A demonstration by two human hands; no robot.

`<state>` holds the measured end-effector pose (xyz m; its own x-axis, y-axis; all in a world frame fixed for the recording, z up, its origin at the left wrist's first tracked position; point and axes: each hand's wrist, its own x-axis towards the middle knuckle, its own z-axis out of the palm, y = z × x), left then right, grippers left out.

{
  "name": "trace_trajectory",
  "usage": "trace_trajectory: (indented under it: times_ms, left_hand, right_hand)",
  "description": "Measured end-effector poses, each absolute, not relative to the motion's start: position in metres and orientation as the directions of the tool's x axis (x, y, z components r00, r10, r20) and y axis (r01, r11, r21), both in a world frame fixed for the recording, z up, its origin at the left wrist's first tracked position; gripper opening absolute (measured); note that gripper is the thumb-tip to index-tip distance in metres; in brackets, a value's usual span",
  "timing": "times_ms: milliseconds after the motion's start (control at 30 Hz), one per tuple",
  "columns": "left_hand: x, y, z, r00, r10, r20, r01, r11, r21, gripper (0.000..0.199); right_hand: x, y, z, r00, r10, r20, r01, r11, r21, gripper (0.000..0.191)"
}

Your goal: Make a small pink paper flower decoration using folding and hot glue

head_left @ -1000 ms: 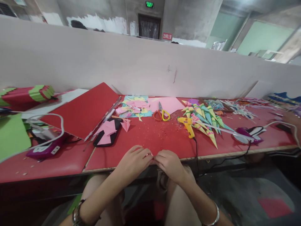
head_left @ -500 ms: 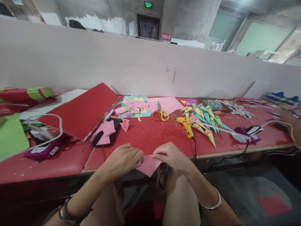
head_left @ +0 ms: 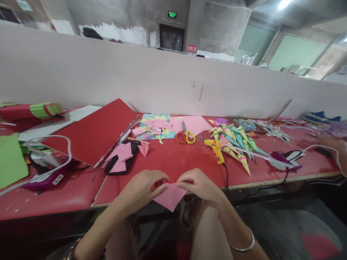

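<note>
A sheet of pink paper (head_left: 171,196) with a crease down its middle hangs at the table's front edge, one corner pointing down. My left hand (head_left: 148,186) pinches its upper edge between thumb and fingers. Close beside it, my right hand (head_left: 199,185) grips the same edge on the right. Beyond my left hand, pink paper pieces (head_left: 121,155) lie on a black tray-like item (head_left: 132,153), and a folded pink paper piece (head_left: 144,147) rests to its right. Scissors (head_left: 185,134) with one red and one yellow handle lie farther back.
On the red table (head_left: 168,159), a yellow glue gun (head_left: 216,150) lies by a pile of folded paper cones (head_left: 238,139). Paper scraps (head_left: 155,126) and a large red sheet (head_left: 93,131) are at the back. A purple power strip (head_left: 48,177) sits left. Another person's hand (head_left: 332,142) shows far right.
My left hand's fingers have lifted and spread from a closed curl into a thumb-and-finger pinch. More of the paper's upper edge and crease shows. The view has shifted slightly.
</note>
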<state>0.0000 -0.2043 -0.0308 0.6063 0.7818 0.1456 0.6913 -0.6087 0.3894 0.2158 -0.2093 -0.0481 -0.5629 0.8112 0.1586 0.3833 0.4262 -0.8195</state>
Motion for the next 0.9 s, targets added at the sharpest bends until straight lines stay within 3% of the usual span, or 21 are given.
trace_trajectory:
  times_ms: [133, 300, 367, 600, 800, 900]
  left_hand:
    - [0.007, -0.197, -0.043, 0.651, 0.755, 0.073, 0.703, -0.637, 0.316, 0.032]
    - [0.011, -0.190, -0.055, 0.670, 0.726, 0.152, 0.698, -0.687, 0.204, 0.029]
    - [0.015, -0.190, -0.054, 0.643, 0.750, 0.153, 0.714, -0.660, 0.233, 0.029]
    - [0.003, -0.194, -0.051, 0.566, 0.824, 0.013, 0.621, -0.437, 0.650, 0.033]
    - [-0.025, -0.191, -0.046, 0.409, 0.912, 0.030, 0.612, -0.298, 0.732, 0.032]
    - [-0.019, -0.192, -0.049, 0.329, 0.942, 0.057, 0.534, -0.236, 0.812, 0.031]
  right_hand:
    - [0.219, -0.209, -0.050, -0.519, 0.837, 0.174, 0.477, 0.452, -0.754, 0.025]
    - [0.208, -0.213, -0.053, -0.452, 0.809, 0.375, 0.681, 0.585, -0.441, 0.014]
    - [0.197, -0.213, -0.054, -0.463, 0.780, 0.420, 0.670, 0.618, -0.410, 0.013]
    - [0.203, -0.206, -0.063, -0.412, 0.793, 0.450, 0.633, 0.604, -0.484, 0.015]
    - [0.239, -0.201, -0.071, -0.116, 0.895, 0.430, 0.669, 0.391, -0.632, 0.014]
    - [0.227, -0.201, -0.077, -0.077, 0.917, 0.392, 0.558, 0.365, -0.745, 0.015]
